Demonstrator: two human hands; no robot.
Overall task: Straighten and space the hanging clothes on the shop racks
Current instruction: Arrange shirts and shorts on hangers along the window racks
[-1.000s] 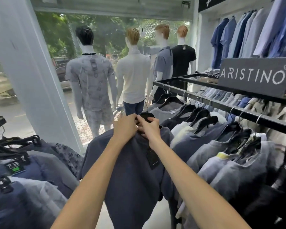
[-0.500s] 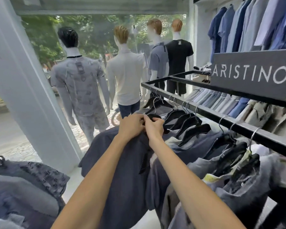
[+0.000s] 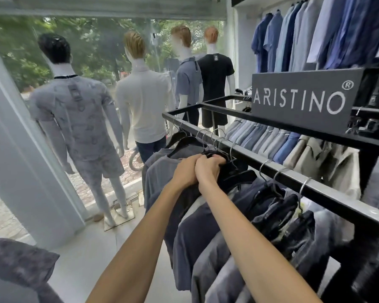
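Observation:
A black rack rail (image 3: 278,172) runs from upper left to lower right, hung with several grey and navy shirts on black hangers. Both hands meet at the collar of a dark navy shirt (image 3: 197,228) near the rail's far end. My left hand (image 3: 185,171) grips the shirt's shoulder at the neck. Touching it, my right hand (image 3: 208,168) curls round the black hanger (image 3: 232,173) of that shirt. A grey-blue shirt (image 3: 160,169) hangs just beyond them. More dark shirts (image 3: 278,215) crowd the rail nearer me.
Several dressed mannequins (image 3: 74,119) stand at the shop window to the left. A white pillar (image 3: 13,149) rises at far left. An ARISTINO sign (image 3: 302,99) sits on the rack top, folded shirts (image 3: 260,138) behind it, wall-hung shirts (image 3: 293,38) above. Another garment (image 3: 15,261) lies at lower left.
The held navy shirt has swung in from the aisle to hang among the others at the rail. Both hands stayed on its collar and hanger while the view turned right.

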